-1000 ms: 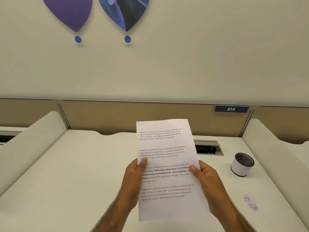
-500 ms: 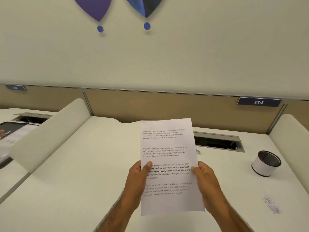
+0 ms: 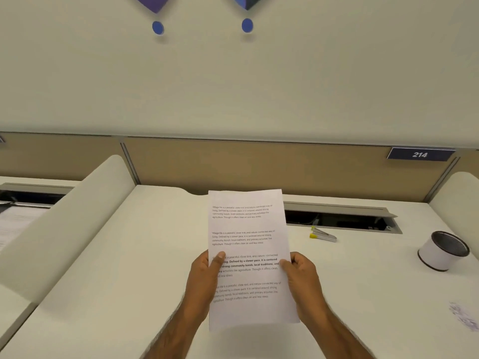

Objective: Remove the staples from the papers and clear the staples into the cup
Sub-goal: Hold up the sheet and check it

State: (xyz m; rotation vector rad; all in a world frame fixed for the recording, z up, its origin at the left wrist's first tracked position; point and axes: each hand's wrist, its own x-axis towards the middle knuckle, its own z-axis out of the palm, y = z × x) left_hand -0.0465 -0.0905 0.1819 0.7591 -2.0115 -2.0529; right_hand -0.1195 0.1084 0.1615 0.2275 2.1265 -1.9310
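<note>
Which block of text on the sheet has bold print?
The third block from the top of the paper; the other three are all plain print.

We've got thin white paper point(image 3: 248, 226), matt and smooth, in view. The desk point(image 3: 129, 268) looks smooth and matt too. The staple remover point(image 3: 324, 236) gleams like bare metal with yellow plastic tips, and the cup point(image 3: 435, 256) shows a smooth white wall under a dark rim.
</note>
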